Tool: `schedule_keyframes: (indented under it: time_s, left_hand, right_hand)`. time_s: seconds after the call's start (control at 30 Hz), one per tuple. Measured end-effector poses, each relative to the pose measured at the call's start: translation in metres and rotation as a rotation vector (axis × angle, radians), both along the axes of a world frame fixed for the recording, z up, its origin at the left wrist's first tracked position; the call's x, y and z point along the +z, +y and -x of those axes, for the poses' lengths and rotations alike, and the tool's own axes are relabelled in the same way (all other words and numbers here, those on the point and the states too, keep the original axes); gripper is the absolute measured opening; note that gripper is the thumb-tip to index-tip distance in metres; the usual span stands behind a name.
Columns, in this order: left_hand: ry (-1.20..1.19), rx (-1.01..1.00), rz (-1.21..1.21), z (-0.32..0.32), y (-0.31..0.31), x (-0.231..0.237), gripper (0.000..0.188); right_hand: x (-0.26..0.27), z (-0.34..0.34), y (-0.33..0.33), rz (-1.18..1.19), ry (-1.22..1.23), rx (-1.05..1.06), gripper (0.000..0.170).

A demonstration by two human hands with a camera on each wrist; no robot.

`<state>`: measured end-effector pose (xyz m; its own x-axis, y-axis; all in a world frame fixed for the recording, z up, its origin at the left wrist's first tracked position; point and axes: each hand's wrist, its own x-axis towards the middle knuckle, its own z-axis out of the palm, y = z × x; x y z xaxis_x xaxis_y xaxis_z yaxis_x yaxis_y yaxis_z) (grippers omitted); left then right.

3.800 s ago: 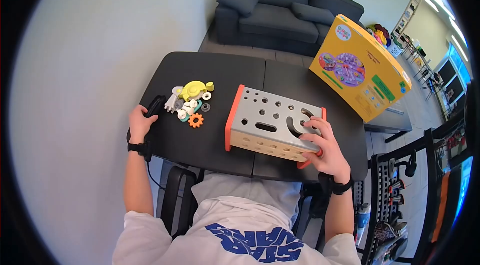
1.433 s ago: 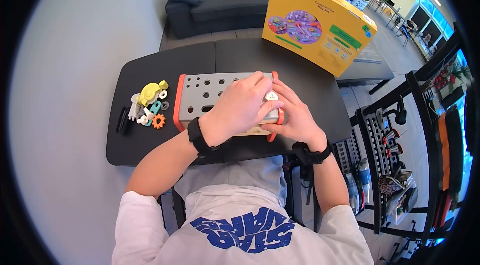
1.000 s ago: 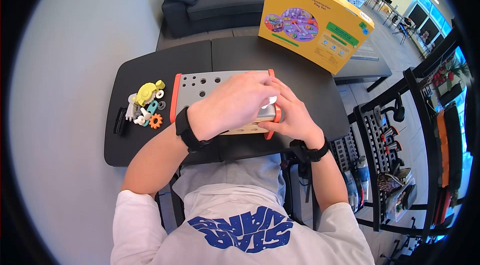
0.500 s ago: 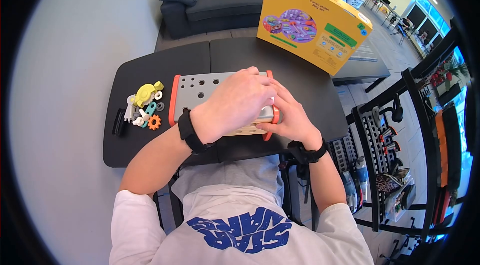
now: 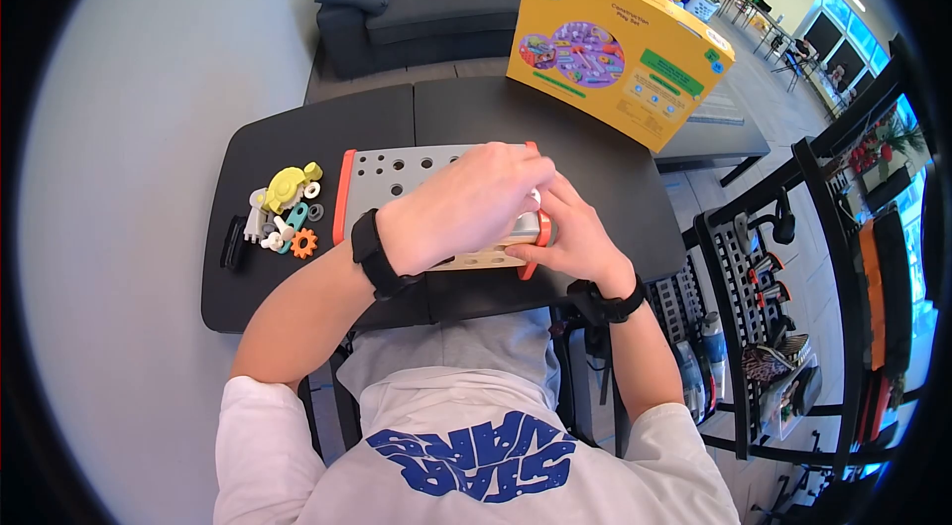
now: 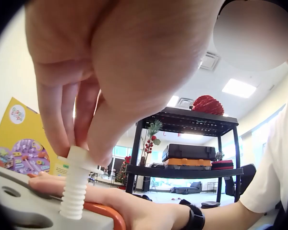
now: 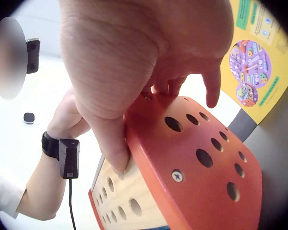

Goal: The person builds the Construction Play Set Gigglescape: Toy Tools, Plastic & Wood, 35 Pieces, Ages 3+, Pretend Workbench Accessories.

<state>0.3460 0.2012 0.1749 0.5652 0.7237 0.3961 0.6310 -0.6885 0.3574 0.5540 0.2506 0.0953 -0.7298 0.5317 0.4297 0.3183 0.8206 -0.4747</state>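
With fingers nearly closed, the left hand pinched a white plastic screw upright; the right hand, half-curled, gripped a grey-topped wooden box, seemingly for steadiness, near the front edge of the black table.

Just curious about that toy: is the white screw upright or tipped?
Upright: the left hand pinches the white screw by its head, threads down toward the gray top.

You see smooth grey plastic on the top of the toy bench, pale grained wood on its side panel, smooth red finish around a metal screw on its end panel, ribbed white plastic on the bolt at its top, and smooth cardboard on the yellow box beyond it.
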Motion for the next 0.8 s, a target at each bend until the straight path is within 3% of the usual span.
schedule_keyframes:
  time_s: [0.1,0.2,0.5,0.6,0.67,0.8]
  left_hand:
    - [-0.084,0.042,-0.008,0.002,0.004,-0.004,0.014]
    - [0.043,0.102,0.056,0.004,0.001,0.003,0.014]
    - [0.087,-0.053,0.058,0.006,0.001,0.008,0.014]
    - [0.079,-0.069,0.119,0.003,0.003,0.009,0.018]
    - [0.085,0.048,0.263,0.0,0.002,0.014,0.018]
    - [-0.022,0.063,0.056,-0.002,0.0,0.004,0.021]
  right_hand:
    - [0.001,0.001,0.0,0.043,-0.034,-0.003,0.078]
    - [-0.002,0.0,0.002,-0.009,-0.019,0.001,0.079]
    - [0.001,0.0,-0.001,0.022,0.012,-0.007,0.076]
    - [-0.002,0.0,0.001,-0.016,0.011,0.013,0.076]
    - [-0.003,-0.001,0.001,0.033,-0.006,0.006,0.076]
    - [0.001,0.001,-0.002,0.081,0.018,-0.006,0.076]
